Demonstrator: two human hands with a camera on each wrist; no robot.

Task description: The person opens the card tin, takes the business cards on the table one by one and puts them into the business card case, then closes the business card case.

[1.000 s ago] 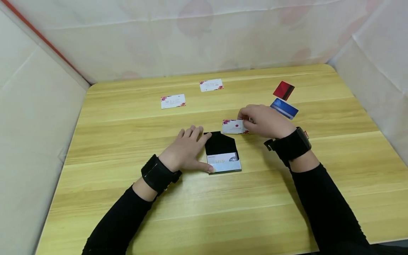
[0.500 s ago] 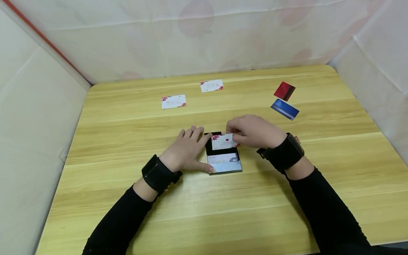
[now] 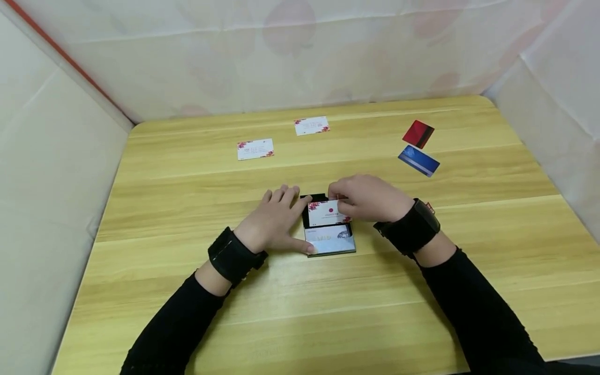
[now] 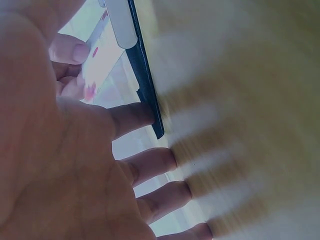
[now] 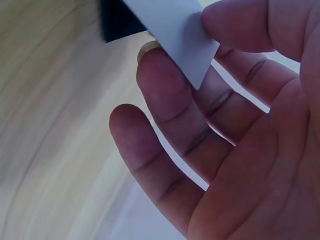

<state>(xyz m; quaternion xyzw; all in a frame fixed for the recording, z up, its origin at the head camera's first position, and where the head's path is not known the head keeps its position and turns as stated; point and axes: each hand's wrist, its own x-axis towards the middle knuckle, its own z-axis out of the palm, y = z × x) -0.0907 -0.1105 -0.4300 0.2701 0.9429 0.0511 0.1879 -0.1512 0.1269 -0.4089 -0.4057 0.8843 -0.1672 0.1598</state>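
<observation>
A card holder [image 3: 328,249] lies opened on the table, its black flap [image 3: 315,197] folded away from the person. A pale card [image 3: 323,234] with gold print sticks up from its silver pocket. My left hand [image 3: 272,221] rests at the holder's left side with fingers spread, index fingertip on the flap's corner and thumb on the pocket's lower left corner. Between thumb and fingers, my right hand [image 3: 372,198] pinches a white business card [image 3: 323,212] with pink flowers, close over the flap. The right wrist view shows this card's [image 5: 180,40] plain underside, slanted above the black flap [image 5: 120,22].
Two more flowered business cards, one left [image 3: 255,149] and one farther back [image 3: 312,125], lie on the wooden table [image 3: 281,323]. At the back right are a red card [image 3: 418,134] and a blue card [image 3: 419,160]. Pale curtains [image 3: 300,57] stand behind the table.
My right hand has brought the business card left and toward the person, from beyond the holder's upper right corner to over the flap. My left hand and the holder have stayed put.
</observation>
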